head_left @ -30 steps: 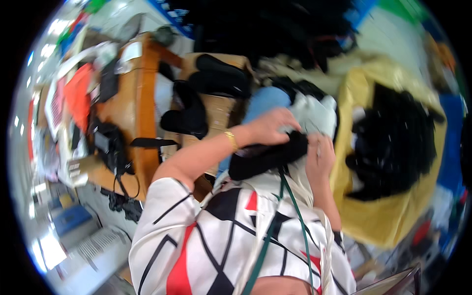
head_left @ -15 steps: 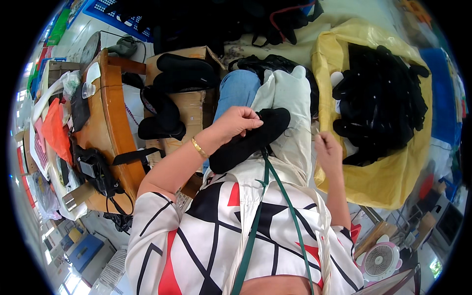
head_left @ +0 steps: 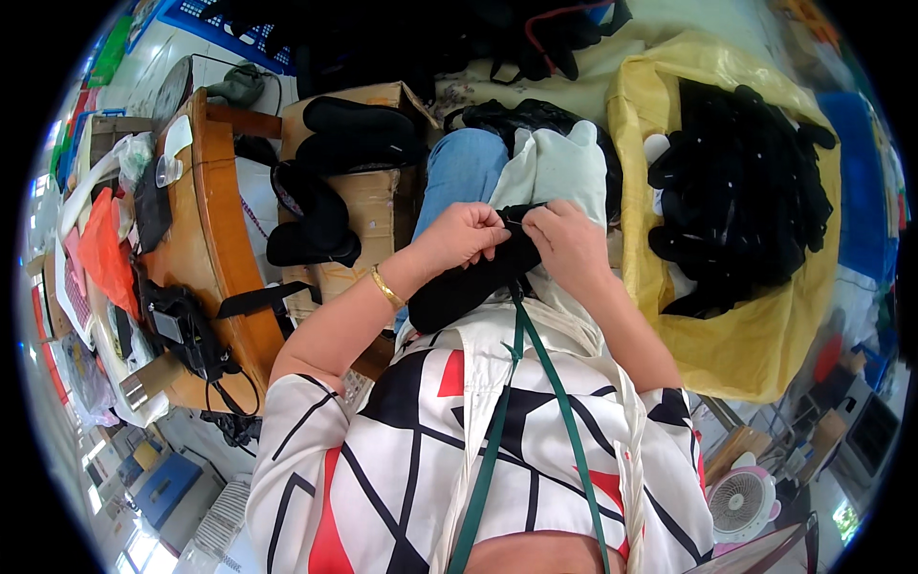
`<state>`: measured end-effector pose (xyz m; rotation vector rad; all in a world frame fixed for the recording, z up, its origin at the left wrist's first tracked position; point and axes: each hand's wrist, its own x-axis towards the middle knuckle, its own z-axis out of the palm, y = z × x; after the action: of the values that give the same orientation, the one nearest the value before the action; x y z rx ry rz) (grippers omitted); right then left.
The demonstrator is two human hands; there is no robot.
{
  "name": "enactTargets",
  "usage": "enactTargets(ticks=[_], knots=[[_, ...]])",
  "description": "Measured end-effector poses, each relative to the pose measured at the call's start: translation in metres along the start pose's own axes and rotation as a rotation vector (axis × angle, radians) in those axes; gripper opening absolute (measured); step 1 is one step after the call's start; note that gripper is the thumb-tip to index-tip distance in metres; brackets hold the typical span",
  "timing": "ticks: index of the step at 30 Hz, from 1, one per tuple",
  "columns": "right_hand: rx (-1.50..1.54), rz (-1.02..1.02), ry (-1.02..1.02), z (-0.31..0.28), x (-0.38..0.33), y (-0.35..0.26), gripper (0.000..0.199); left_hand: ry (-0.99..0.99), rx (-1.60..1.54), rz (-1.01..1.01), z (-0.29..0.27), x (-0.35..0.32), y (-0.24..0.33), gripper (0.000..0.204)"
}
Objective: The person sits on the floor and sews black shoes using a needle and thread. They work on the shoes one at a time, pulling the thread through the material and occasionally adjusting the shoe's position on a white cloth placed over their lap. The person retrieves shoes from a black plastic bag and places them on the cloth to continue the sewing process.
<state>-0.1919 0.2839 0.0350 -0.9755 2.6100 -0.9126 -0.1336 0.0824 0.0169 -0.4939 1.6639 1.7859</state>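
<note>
A black fabric piece (head_left: 459, 287), shaped like a shoe upper or insole, lies across my lap. My left hand (head_left: 469, 234) pinches its upper end, fingers closed; a gold bracelet sits on that wrist. My right hand (head_left: 569, 244) grips the same end from the right, close against the left hand. Between the fingertips a thin needle-like sliver shows, too small to be sure of. A pale cloth (head_left: 559, 172) covers my knee under the hands, beside blue trousers (head_left: 464, 167).
A yellow sack (head_left: 755, 335) full of black pieces stands at the right. A cardboard box (head_left: 368, 206) with black pieces stands at the left, beside a wooden table (head_left: 215, 239) with clutter. A small fan (head_left: 741, 502) sits at the lower right.
My right hand has come up from beside my knee and closed on the black piece next to my left hand. The view has shifted slightly.
</note>
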Motion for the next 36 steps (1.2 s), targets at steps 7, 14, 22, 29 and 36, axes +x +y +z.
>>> enactTargets(ticks=[7, 14, 22, 29, 36], knots=[[-0.129, -0.115, -0.127, 0.006, 0.017, 0.009, 0.003, 0.038, 0.01, 0.086, -0.009, 0.012, -0.009, 0.012], [0.21, -0.017, -0.02, 0.026, 0.013, 0.006, 0.005, 0.074, -0.101, 0.044, -0.004, 0.017, -0.022, 0.013], [1.624, 0.717, 0.213, -0.008, -0.001, 0.066, 0.016, 0.026, -0.411, -0.046, -0.023, 0.016, -0.037, 0.011], [1.744, 0.849, 1.135, -0.043, -0.058, 0.196, 0.026, -0.04, -0.474, -0.044, -0.022, 0.018, -0.039, 0.008], [1.761, 0.797, 1.088, -0.046, -0.058, 0.178, 0.029, 0.396, 0.606, 0.737, -0.005, 0.014, -0.023, 0.034]])
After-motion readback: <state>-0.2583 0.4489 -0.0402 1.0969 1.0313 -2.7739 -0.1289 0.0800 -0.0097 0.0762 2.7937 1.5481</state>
